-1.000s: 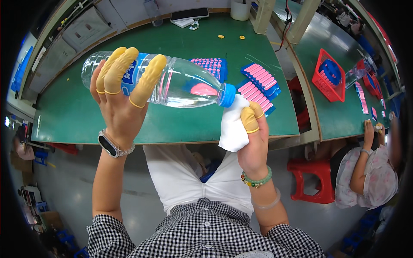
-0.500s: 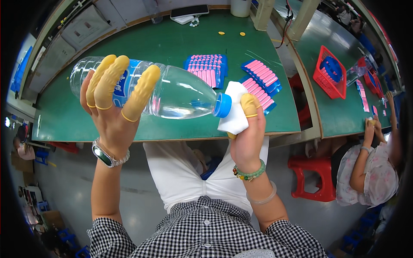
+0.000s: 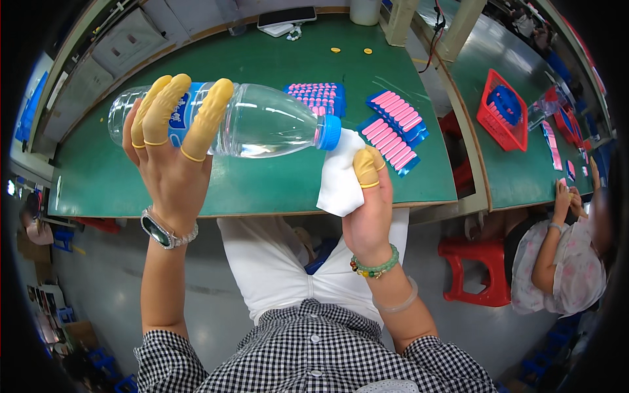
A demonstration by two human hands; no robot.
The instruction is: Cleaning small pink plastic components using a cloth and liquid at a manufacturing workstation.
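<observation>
Plastic bottle point(image 3: 265, 121) over green bench point(image 3: 268, 187), left hand point(image 3: 173, 180) wrapped round it; right hand point(image 3: 369, 216) pinches white cloth point(image 3: 340, 177), apparently touching blue cap point(image 3: 331, 133)

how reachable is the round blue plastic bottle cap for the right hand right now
Very likely yes: the right hand is close by the round blue plastic bottle cap, and only the white cloth-like wipe it holds seems to lie between.

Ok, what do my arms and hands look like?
Your sleeves are black-and-white checked. Yellow cots cover several fingers on both hands. Your left wrist has a dark-faced watch; the right, a green beaded bracelet and pale bangle.
</observation>
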